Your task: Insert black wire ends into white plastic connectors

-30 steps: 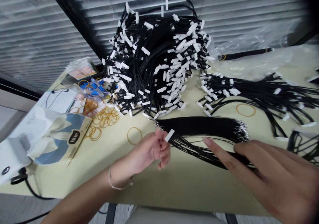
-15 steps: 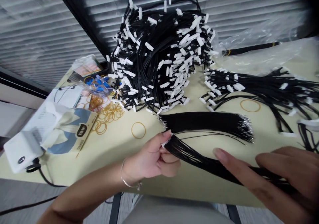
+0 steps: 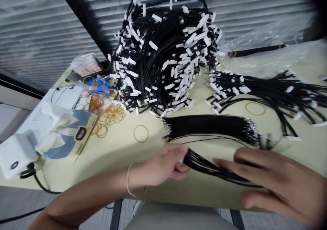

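Note:
My left hand (image 3: 170, 163) is closed in a pinch on the connector end of a black wire harness (image 3: 201, 163); only a sliver of the white connector shows at the fingertips. From there the wires run to the right. My right hand (image 3: 278, 179), partly blurred, is over their other end with its fingers stretched out and its thumb apart. The index finger appears to touch the wires from above, and the far ends are hidden by the hand. Just behind lies a flat bundle of loose black wires (image 3: 206, 126) with bare metal terminals at both ends.
A big heap of black harnesses with white connectors (image 3: 155, 59) stands at the back. More harnesses (image 3: 268, 88) lie at right, near clear plastic bags (image 3: 270, 61). Rubber bands (image 3: 112, 114), a tissue pack (image 3: 68, 134) and a white charger (image 3: 17, 155) are at left.
My left hand has moved slightly right with the connector end. My right hand has swung up and left, its fingers now stretched over the wires and its thumb in view.

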A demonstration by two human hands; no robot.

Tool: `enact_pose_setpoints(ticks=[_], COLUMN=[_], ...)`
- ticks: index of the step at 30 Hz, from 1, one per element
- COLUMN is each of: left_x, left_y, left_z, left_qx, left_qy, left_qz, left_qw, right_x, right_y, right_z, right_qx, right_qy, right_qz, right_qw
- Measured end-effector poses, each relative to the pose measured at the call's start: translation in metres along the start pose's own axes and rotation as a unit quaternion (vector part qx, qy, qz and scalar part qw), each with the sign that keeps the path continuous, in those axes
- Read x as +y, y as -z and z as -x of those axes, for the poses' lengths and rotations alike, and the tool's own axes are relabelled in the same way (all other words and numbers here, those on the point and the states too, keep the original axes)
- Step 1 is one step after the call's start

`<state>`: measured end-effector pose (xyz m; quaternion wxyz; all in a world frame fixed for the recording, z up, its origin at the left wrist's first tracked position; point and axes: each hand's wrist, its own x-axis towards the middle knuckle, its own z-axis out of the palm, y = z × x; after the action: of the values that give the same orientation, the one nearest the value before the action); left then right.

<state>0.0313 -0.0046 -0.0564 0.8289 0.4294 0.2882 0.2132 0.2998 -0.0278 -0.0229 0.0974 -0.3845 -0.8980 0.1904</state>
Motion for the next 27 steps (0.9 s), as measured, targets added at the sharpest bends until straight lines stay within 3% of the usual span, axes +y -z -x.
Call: enact_pose_setpoints(ticks=[1, 3, 6, 9, 15, 27], left_x=[-0.006, -0.016, -0.022, -0.021, -0.017, -0.020], left_y=[-0.002, -0.005, -0.005, -0.002, 0.004, 0.012], left_z=[0.000, -0.001, -0.002, -0.003, -0.003, -0.004], left_qx=[0.022, 0.041, 0.033, 0.000, -0.036, -0.066], left_qy=[-0.006, -0.012, -0.047, -0.084, -0.099, -0.108], left_qz=[-0.030, -0.079, -0.233, -0.358, -0.332, -0.288], left_qw=[0.999, 0.996, 0.971, 0.930, 0.937, 0.949], right_x=[0.010, 0.024, 0.022, 0.007, -0.003, -0.018], right_y=[0.000, 0.001, -0.002, -0.015, -0.047, -0.057], right_z=[-0.002, -0.009, -0.035, -0.074, -0.128, -0.156], right_qx=[-0.046, -0.056, 0.030, 0.073, 0.011, -0.047], right_qy=[0.017, 0.002, -0.070, -0.062, -0.020, -0.002], right_qz=[-0.027, -0.062, -0.071, -0.062, -0.032, -0.044], right_qw=[0.998, 0.997, 0.995, 0.994, 0.999, 0.998])
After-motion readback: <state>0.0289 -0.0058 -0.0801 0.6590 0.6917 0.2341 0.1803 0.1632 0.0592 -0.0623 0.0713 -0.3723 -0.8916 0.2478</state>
